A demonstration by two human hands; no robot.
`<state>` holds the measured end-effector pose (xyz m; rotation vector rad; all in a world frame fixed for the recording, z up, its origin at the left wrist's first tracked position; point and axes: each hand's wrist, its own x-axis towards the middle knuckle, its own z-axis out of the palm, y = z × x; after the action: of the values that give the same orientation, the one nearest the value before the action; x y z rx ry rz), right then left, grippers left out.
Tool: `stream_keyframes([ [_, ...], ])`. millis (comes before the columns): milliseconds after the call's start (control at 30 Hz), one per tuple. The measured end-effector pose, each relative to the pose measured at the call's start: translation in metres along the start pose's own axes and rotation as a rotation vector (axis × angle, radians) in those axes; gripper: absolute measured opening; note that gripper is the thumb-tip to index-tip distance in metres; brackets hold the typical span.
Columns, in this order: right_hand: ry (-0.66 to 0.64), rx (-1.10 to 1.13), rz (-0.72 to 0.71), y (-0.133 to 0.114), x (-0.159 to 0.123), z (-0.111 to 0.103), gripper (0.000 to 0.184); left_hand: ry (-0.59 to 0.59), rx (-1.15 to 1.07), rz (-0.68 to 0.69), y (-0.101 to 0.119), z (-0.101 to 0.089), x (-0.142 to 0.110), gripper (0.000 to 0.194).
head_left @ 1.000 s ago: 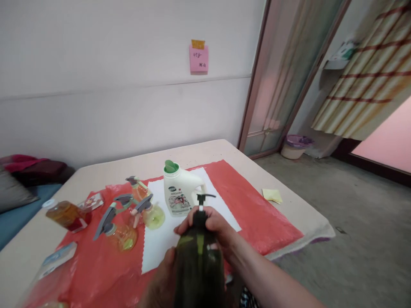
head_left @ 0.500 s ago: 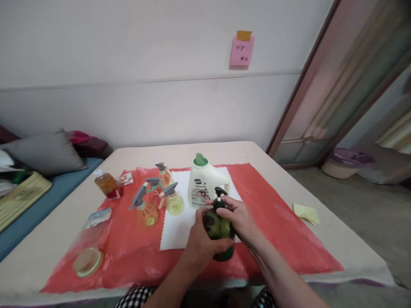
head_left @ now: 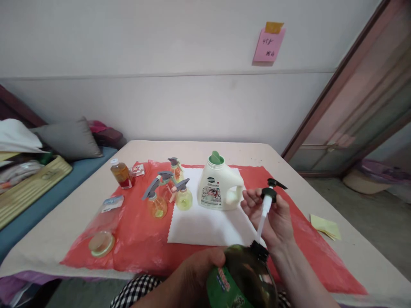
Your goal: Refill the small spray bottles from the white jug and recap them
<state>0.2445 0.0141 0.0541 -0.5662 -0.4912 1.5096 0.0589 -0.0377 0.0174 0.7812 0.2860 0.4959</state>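
A pale wall fills 12 o'clock, reading the clock from the jug at its centre, while a door panel leans in at 2 and a blue seat bears a grey cushion between 9 and 10. Below spreads a cream tabletop, overlaid by a red sheet and, on that, a white mat. The jug stands upright on the mat, its mouth lined in green. At 5 o'clock, nearest the camera, the left hand curls around a dark green bottle, thumb near its shoulder, most fingers hidden; the bottle's base is out of frame. The right hand pinches the pump at its black collar, thumb one side, fingers the other. Half a second ago the pump sits tight on the neck; now it rises well clear, its white tube running down to the neck and apparently into it, a sign that the bottle is unfastened but not fully parted from its pump. Sprayers cluster at 9 o'clock, a round tub sits at 8, yellow notes near 4 and a pink note at 1.
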Motion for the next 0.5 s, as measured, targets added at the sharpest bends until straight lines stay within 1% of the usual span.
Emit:
stream_keyframes([
  [33,0.059,-0.034,-0.052,-0.008,0.008,-0.008,0.033,-0.019,-0.010,-0.020,0.006,-0.001,-0.002,0.073],
  [67,0.120,-0.103,-0.115,-0.016,0.015,-0.016,0.032,-0.013,-0.004,-0.024,0.013,-0.002,-0.003,0.070],
  [100,0.189,-0.233,-0.190,-0.025,0.022,-0.026,0.033,0.030,0.018,-0.012,0.021,-0.003,-0.004,0.068],
  [133,0.272,-0.433,-0.264,-0.033,0.027,-0.036,0.037,0.120,0.072,0.027,0.028,-0.006,-0.004,0.065],
  [167,0.365,-0.687,-0.315,-0.040,0.031,-0.046,0.042,0.245,0.151,0.070,0.035,-0.010,-0.003,0.065],
  [200,0.443,-0.924,-0.327,-0.046,0.034,-0.056,0.045,0.388,0.242,0.107,0.041,-0.016,-0.002,0.067],
  [233,0.505,-1.118,-0.313,-0.051,0.036,-0.066,0.046,0.522,0.347,0.125,0.045,-0.023,-0.001,0.071],
  [267,0.551,-1.265,-0.271,-0.054,0.037,-0.076,0.045,0.644,0.463,0.129,0.047,-0.031,0.000,0.077],
  [333,0.613,-1.424,-0.154,-0.055,0.038,-0.094,0.036,0.816,0.689,0.118,0.048,-0.050,0.001,0.082],
  [400,0.682,-1.571,-0.014,-0.050,0.038,-0.109,0.027,0.937,0.865,0.092,0.044,-0.067,0.000,0.083],
  [433,0.711,-1.630,0.051,-0.047,0.038,-0.114,0.025,0.986,0.919,0.089,0.042,-0.074,-0.001,0.083],
  [500,0.741,-1.711,0.149,-0.040,0.038,-0.121,0.023,1.048,0.973,0.092,0.039,-0.084,-0.002,0.082],
])
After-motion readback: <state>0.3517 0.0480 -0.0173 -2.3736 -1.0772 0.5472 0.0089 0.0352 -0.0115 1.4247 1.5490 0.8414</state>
